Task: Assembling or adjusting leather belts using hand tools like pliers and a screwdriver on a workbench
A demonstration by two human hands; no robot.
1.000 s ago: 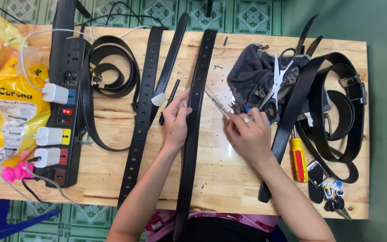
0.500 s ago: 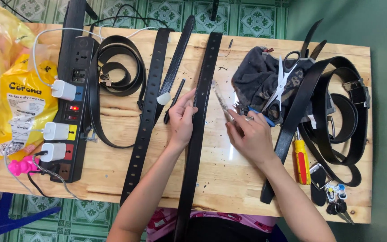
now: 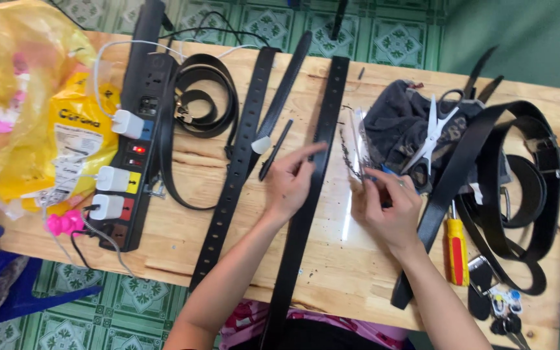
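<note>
On the worktop (image 3: 358,272) a long belt (image 3: 306,194) runs lengthwise down the middle, with the left hand (image 3: 291,185) resting on it. A second punched belt (image 3: 238,168) lies just left of it, and the power strip (image 3: 134,139) sits further left (chargers plugged into it). Right of the middle belt is the right hand (image 3: 387,207); behind it scissors (image 3: 432,133) lie on a cloth (image 3: 393,126). A screwdriver (image 3: 456,249) lies near the right hand, among coiled belts (image 3: 520,194).

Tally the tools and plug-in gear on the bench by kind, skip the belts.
Scissors: 1
Screwdriver, yellow and red handle: 1
Power strip, black: 1
White chargers plugged into it: 3
Total: 6
The left hand rests on a black belt, not counted.
</note>
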